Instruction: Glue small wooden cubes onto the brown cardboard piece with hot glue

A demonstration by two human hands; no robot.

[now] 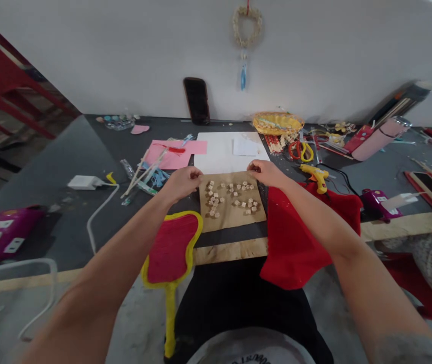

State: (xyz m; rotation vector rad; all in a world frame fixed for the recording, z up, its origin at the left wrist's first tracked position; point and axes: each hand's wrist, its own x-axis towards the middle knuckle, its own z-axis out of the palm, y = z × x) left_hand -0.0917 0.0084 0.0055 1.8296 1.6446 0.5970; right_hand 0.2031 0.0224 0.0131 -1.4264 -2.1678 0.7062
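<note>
A square of brown paper (pixel 231 222) lies near the table's front edge, with several small pale cube-like pieces (pixel 213 199) scattered on it in groups. My left hand (pixel 184 183) pinches the paper's far left corner. At the far right corner, the fingers of my right hand (pixel 263 172) are closed on the same sheet. Just beyond the brown paper is a white sheet (pixel 216 151) with a smaller white piece (pixel 245 147) on top.
A red and yellow paddle shape (pixel 172 247) and red cloth (pixel 295 242) overhang the front edge. Around lie pink paper (pixel 168 155), a yellow glue gun (pixel 315 175), scissors (pixel 301 150), a yellow basket (pixel 277 123), a phone (pixel 196 101) and purple power strips (pixel 11 235).
</note>
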